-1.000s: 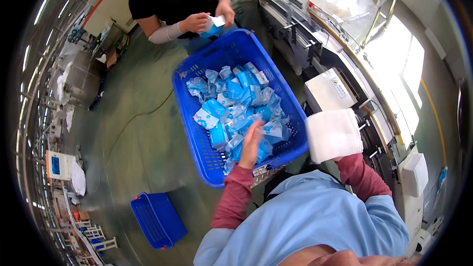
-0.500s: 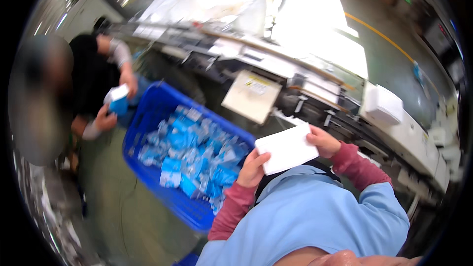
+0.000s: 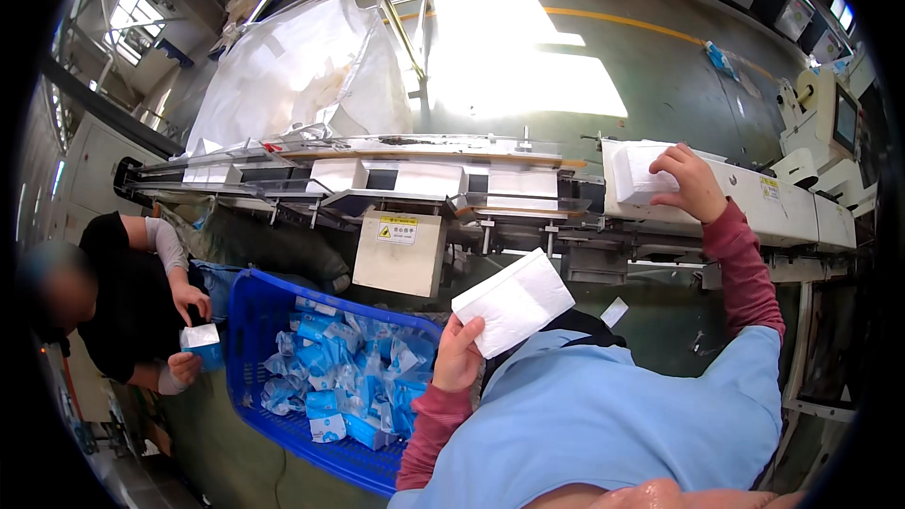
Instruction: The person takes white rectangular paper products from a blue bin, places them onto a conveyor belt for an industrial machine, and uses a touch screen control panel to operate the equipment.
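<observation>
A white stack of folded tissues (image 3: 515, 302) is held in front of my body by my left hand (image 3: 456, 358), with the thumb lying over its near left corner. My right hand (image 3: 693, 184) reaches out to the far right, its fingers and thumb bent round the right end of a second white tissue stack (image 3: 632, 174). That stack sits on the pale machine cover (image 3: 735, 209) at the end of the conveyor. Its right end is partly hidden behind my fingers.
The conveyor (image 3: 415, 155) runs across ahead, with several white stacks between its rails. At left stands a blue basket (image 3: 247, 320) full of blue-and-clear packaging. Beyond it a co-worker (image 3: 123, 302) handles a blue-and-white pack (image 3: 202, 344). A large white bag (image 3: 283, 75) stands behind the conveyor.
My right hand has let go of the tissue stack in front of me and moved out to the one on the machine. My left hand keeps its hold. The view has turned.
</observation>
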`<state>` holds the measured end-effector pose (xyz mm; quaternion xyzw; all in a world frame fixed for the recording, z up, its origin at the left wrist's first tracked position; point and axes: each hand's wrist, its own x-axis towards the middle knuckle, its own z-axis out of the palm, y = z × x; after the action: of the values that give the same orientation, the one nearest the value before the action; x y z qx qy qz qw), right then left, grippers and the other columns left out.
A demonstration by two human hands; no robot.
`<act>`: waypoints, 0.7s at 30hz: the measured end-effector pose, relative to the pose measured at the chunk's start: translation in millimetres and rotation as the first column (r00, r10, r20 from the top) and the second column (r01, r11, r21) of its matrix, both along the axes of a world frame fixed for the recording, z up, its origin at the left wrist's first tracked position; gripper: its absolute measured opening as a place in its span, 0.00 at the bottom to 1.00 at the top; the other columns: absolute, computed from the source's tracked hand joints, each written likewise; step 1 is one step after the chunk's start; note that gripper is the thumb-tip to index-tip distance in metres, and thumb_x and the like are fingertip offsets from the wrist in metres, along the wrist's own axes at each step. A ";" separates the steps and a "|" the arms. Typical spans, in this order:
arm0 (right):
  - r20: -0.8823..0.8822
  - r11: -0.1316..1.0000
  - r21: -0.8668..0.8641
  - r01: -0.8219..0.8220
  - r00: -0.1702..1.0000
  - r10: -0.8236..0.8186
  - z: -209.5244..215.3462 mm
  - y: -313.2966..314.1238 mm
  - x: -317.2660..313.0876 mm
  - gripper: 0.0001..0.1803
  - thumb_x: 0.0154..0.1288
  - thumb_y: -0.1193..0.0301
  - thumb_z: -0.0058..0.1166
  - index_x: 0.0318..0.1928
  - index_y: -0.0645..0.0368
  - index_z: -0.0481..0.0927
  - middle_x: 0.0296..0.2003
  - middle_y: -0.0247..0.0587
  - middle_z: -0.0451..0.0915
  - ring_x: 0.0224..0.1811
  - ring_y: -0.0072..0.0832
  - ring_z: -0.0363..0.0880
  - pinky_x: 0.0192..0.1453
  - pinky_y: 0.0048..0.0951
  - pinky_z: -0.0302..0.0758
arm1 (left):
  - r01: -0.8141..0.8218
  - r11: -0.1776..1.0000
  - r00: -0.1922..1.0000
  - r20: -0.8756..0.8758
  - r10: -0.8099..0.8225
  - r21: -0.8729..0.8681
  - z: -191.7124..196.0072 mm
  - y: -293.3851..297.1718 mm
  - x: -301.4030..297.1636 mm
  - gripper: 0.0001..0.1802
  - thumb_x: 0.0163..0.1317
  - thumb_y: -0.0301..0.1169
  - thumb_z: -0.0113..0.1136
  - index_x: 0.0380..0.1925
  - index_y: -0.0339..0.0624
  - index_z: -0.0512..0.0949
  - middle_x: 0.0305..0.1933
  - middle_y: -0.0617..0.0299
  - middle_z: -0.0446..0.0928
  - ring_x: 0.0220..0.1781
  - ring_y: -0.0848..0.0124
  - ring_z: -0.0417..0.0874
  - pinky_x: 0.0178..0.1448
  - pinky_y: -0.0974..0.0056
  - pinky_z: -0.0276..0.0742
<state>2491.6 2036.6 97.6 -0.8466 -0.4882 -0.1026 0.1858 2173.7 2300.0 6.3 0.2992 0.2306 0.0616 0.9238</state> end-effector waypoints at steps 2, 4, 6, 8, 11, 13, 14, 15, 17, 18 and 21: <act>-0.069 0.996 -0.091 -0.019 0.998 0.013 -0.2 -2.3 10.5 0.18 0.39 0.71 0.67 0.34 0.57 0.76 0.32 0.37 0.75 0.36 0.35 0.74 0.40 0.32 0.72 | -0.015 0.999 1.000 -0.001 0.015 -0.044 -5.3 -1.7 1.2 0.23 0.60 0.27 0.54 0.55 0.34 0.63 0.54 0.54 0.71 0.55 0.65 0.74 0.59 0.62 0.69; -0.207 0.986 -0.153 -0.070 0.978 0.037 -2.4 -1.0 17.2 0.17 0.40 0.71 0.67 0.34 0.56 0.77 0.31 0.37 0.75 0.34 0.35 0.74 0.39 0.31 0.73 | -0.005 1.000 1.000 -0.009 0.004 -0.019 -9.6 -2.7 -0.2 0.26 0.60 0.29 0.55 0.57 0.34 0.61 0.57 0.53 0.70 0.58 0.64 0.72 0.62 0.61 0.67; -0.348 0.989 -0.141 -0.045 0.937 -0.007 -3.8 -3.7 24.7 0.17 0.41 0.70 0.68 0.33 0.55 0.77 0.30 0.37 0.75 0.34 0.34 0.74 0.39 0.31 0.73 | 0.004 1.000 1.000 -0.017 -0.004 0.004 -10.8 -3.5 -0.5 0.29 0.60 0.32 0.55 0.60 0.33 0.60 0.59 0.53 0.68 0.60 0.62 0.70 0.64 0.59 0.64; -0.482 0.990 -0.137 -0.019 0.875 -0.049 -5.4 -4.7 27.9 0.16 0.41 0.69 0.68 0.33 0.55 0.77 0.30 0.37 0.75 0.33 0.34 0.74 0.38 0.30 0.73 | -0.038 0.997 0.999 -0.004 0.038 -0.067 -10.4 -4.4 -0.5 0.22 0.62 0.26 0.52 0.56 0.34 0.63 0.55 0.54 0.71 0.56 0.65 0.74 0.60 0.62 0.69; -0.393 0.994 -0.099 -0.048 0.920 0.005 -5.3 -3.3 24.8 0.15 0.42 0.68 0.68 0.32 0.56 0.78 0.29 0.37 0.75 0.31 0.33 0.74 0.35 0.29 0.74 | -0.061 0.995 0.998 -0.019 0.060 -0.079 -10.7 -4.4 -0.8 0.22 0.62 0.26 0.52 0.56 0.34 0.63 0.55 0.54 0.71 0.56 0.65 0.74 0.60 0.61 0.69; -0.183 0.987 -0.118 -0.113 0.979 0.090 -4.5 0.2 18.9 0.16 0.41 0.71 0.68 0.32 0.58 0.78 0.29 0.37 0.74 0.31 0.31 0.74 0.34 0.27 0.73 | -0.048 0.997 0.999 -0.020 0.047 -0.056 -14.3 -4.3 -2.1 0.25 0.62 0.29 0.52 0.58 0.34 0.61 0.57 0.54 0.69 0.58 0.63 0.72 0.63 0.60 0.66; -0.183 0.986 -0.117 -0.116 0.979 0.093 -5.8 1.1 19.6 0.16 0.41 0.71 0.68 0.32 0.58 0.78 0.29 0.37 0.74 0.31 0.31 0.74 0.34 0.27 0.73 | -0.030 0.999 0.999 -0.021 0.029 -0.033 -15.7 -4.3 -2.6 0.27 0.63 0.32 0.52 0.60 0.35 0.59 0.59 0.53 0.68 0.61 0.62 0.70 0.65 0.59 0.63; -0.159 0.988 -0.118 -0.103 0.984 0.083 -7.8 1.6 19.5 0.15 0.42 0.71 0.68 0.32 0.59 0.78 0.29 0.37 0.74 0.30 0.30 0.74 0.33 0.27 0.73 | -0.030 0.999 0.999 -0.022 0.029 -0.033 -15.9 -4.3 -2.8 0.27 0.63 0.32 0.52 0.60 0.35 0.59 0.59 0.53 0.68 0.61 0.62 0.70 0.65 0.59 0.63; -0.136 0.989 -0.118 -0.088 0.988 0.072 -8.9 1.0 19.2 0.14 0.42 0.71 0.67 0.32 0.59 0.79 0.28 0.37 0.74 0.29 0.30 0.75 0.33 0.27 0.73 | -0.021 0.999 0.999 -0.027 0.020 -0.035 -16.1 -4.6 -2.4 0.27 0.63 0.32 0.52 0.60 0.35 0.59 0.59 0.53 0.68 0.61 0.62 0.70 0.65 0.59 0.63; -0.208 0.990 -0.109 -0.085 0.976 0.061 -8.5 0.5 20.0 0.13 0.43 0.72 0.67 0.32 0.59 0.79 0.28 0.37 0.74 0.29 0.29 0.75 0.33 0.27 0.73 | -0.021 0.999 0.999 -0.027 0.020 -0.034 -15.6 -4.6 -2.0 0.27 0.63 0.32 0.52 0.60 0.35 0.59 0.59 0.53 0.68 0.61 0.62 0.70 0.65 0.59 0.63; -0.382 0.996 -0.072 -0.049 0.924 0.018 -7.8 -2.5 24.4 0.12 0.43 0.72 0.67 0.32 0.59 0.81 0.27 0.37 0.75 0.28 0.29 0.74 0.33 0.26 0.73 | -0.055 0.994 0.998 -0.021 0.053 -0.095 -14.9 -4.4 -2.0 0.22 0.63 0.27 0.51 0.56 0.35 0.63 0.56 0.54 0.71 0.57 0.64 0.73 0.61 0.61 0.68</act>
<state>2516.0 2034.2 89.9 -0.8486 -0.4610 0.0867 0.2444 2171.7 2295.5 -8.6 0.2489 0.2497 0.0728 0.9330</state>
